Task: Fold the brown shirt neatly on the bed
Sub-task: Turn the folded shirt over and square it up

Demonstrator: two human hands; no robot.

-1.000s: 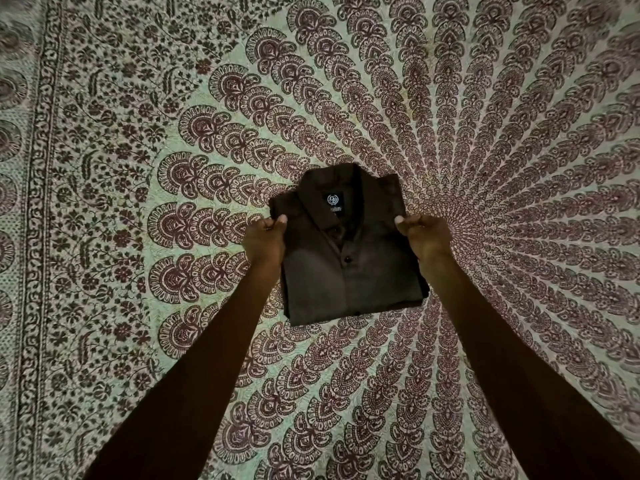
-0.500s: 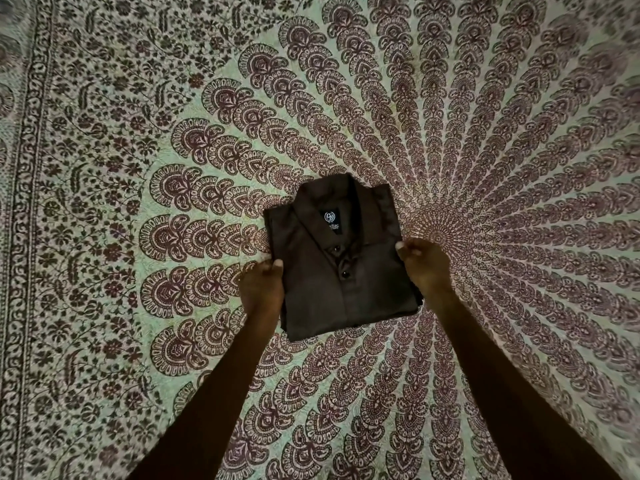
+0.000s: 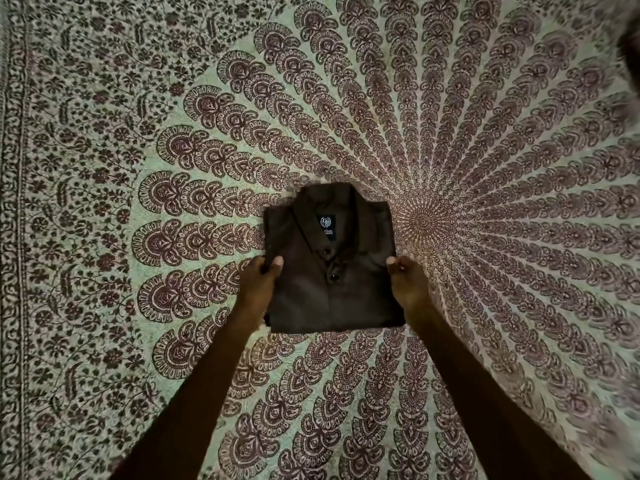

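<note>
Brown shirt lies folded into a compact rectangle, collar up, on the bed's patterned sheet, w/ left hand and right hand each at a side edge. Fingers of both hands are closed, pinching the shirt's L and R edges about mid-height. Collar edge sits beyond the fingers, hem edge nearer than them; bare sheet lies open outward of both hands on all sides.
</note>
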